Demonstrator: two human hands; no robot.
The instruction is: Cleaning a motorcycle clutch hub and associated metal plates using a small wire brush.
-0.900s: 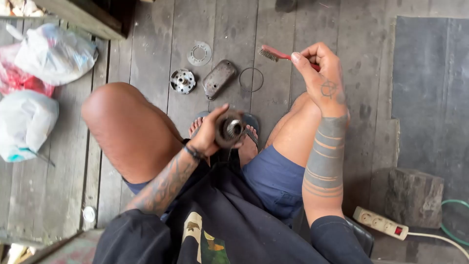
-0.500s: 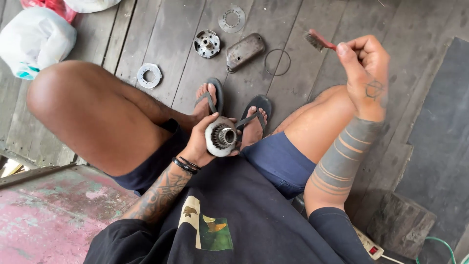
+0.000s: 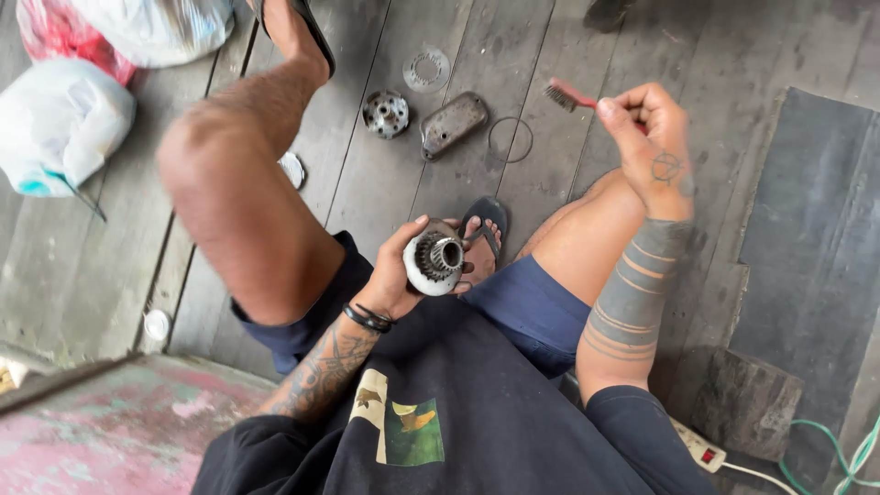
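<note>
Down low, the left hand grips a round metal gear part, pale rim, toothed dark centre. Right hand fingers close around a small red-handled wire brush.

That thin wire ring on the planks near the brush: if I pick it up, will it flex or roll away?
The ring looks like thin wire, so probably light and springy. It lies flat, so it shouldn't roll unless stood on edge. Flush against the planks, it may be hard to pinch.
</note>
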